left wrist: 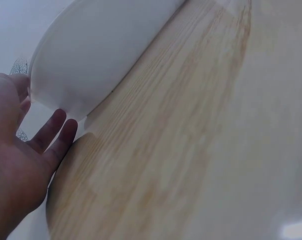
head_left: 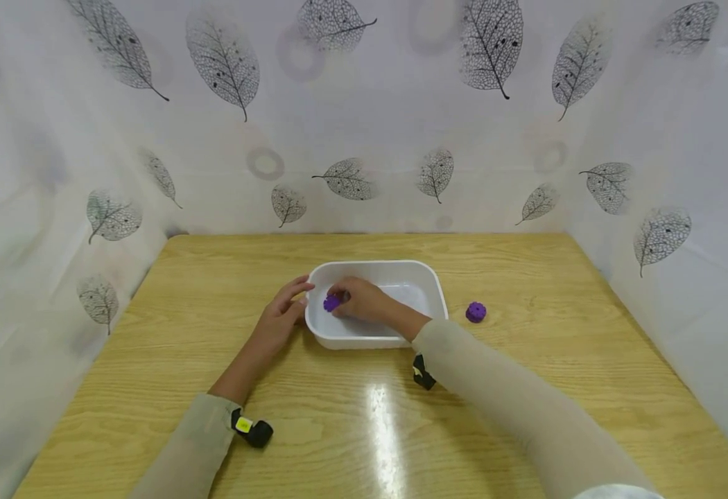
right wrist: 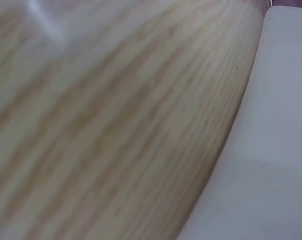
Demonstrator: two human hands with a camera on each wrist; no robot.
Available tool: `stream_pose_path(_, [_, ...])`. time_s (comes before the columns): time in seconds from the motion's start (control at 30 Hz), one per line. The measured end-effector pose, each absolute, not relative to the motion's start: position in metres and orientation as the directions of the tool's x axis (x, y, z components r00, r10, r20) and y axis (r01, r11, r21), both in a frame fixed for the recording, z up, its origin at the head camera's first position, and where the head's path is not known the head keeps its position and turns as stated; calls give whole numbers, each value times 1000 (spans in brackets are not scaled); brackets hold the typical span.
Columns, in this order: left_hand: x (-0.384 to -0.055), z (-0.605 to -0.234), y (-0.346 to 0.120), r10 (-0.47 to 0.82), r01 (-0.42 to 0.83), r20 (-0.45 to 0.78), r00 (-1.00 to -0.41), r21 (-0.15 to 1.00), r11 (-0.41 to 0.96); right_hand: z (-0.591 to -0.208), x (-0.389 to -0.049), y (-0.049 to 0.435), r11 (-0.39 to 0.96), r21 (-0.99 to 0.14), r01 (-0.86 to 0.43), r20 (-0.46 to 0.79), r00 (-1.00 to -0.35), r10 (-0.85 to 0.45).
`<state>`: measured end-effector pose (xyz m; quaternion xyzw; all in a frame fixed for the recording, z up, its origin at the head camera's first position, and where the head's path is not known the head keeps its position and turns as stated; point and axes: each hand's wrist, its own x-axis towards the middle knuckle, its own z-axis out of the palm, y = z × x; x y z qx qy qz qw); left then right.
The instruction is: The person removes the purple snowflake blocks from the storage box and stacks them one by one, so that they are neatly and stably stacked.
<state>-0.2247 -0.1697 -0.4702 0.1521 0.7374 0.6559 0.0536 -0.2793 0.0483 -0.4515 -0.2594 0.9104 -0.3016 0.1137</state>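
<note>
A white rectangular tub [head_left: 434, 294] with rounded corners stands on the table. My right hand [head_left: 367, 299] reaches into it from the right and pinches a small purple bumpy piece [head_left: 331, 303] near the tub's left end. My left hand [head_left: 279, 320] is at the tub's left end, fingers fairly straight and fingertips at the rim and outer wall. In the left wrist view the fingers [left wrist: 50, 131] lie against the white wall [left wrist: 91, 55]. The right wrist view shows the tub's outer side [right wrist: 260, 150], with the right hand out of sight.
Right of the tub, a second purple piece [head_left: 476, 312], round with a scalloped edge, sits on the wooden table [head_left: 314, 430]. A pale curtain [head_left: 364, 125] with leaf prints rises behind the table and along both sides. Black wrist cameras [head_left: 254, 431] are worn at both sleeves.
</note>
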Motion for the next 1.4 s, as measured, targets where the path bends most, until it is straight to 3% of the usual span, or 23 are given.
stream_pose_path(0.77, [-223, -470, -170, 295, 148, 109, -949, 982, 114, -425, -273, 62, 695, -565, -444, 12, -847, -532])
stream_pose_path(1.13, [-224, -469, -168, 265, 149, 121, -957, 985, 87, -395, -250, 104, 663, -583, -471, 113, -854, -507])
stream_pose_path(1.4, [-223, -468, -169, 268, 142, 114, -957, 986, 88, -386, -239, 158, 684, -599, -416, 158, -899, -409])
